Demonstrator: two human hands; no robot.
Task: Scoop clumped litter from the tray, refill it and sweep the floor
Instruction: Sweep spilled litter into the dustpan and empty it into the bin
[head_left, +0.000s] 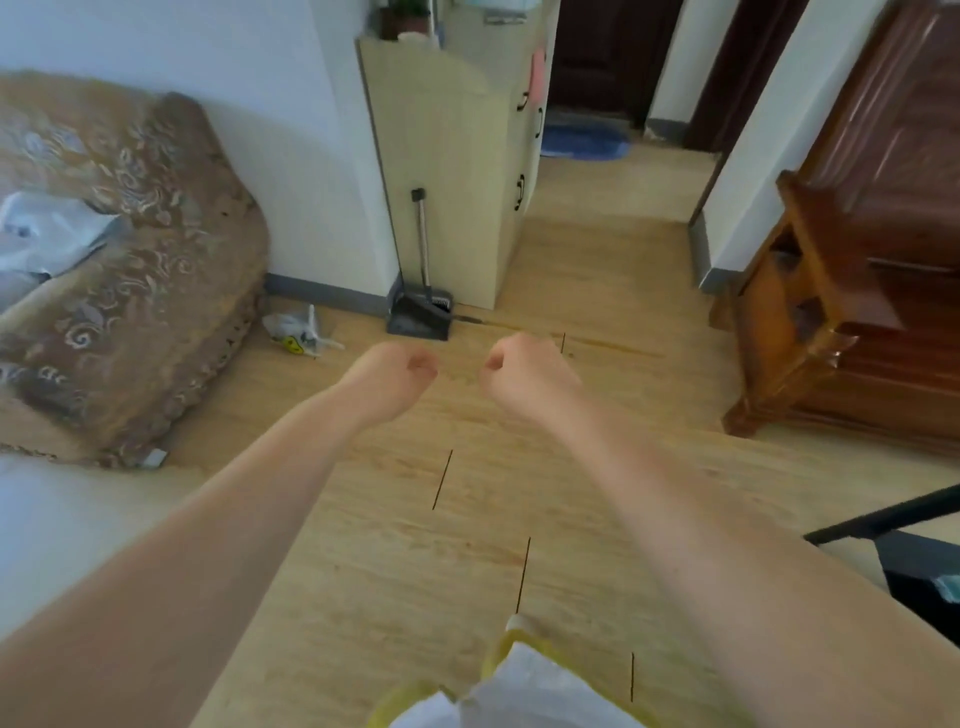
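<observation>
hands: left hand (393, 375) and right hand (524, 371) both curled into fists, empty, held over floor (597, 467) | dustpan (422, 314) with handle stands against cabinet (457, 171) ahead | litter tray not visible | risk: tipping upright dustpan on a blind grab

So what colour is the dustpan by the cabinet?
Dark grey to black dustpan, seen in the head view.
</observation>
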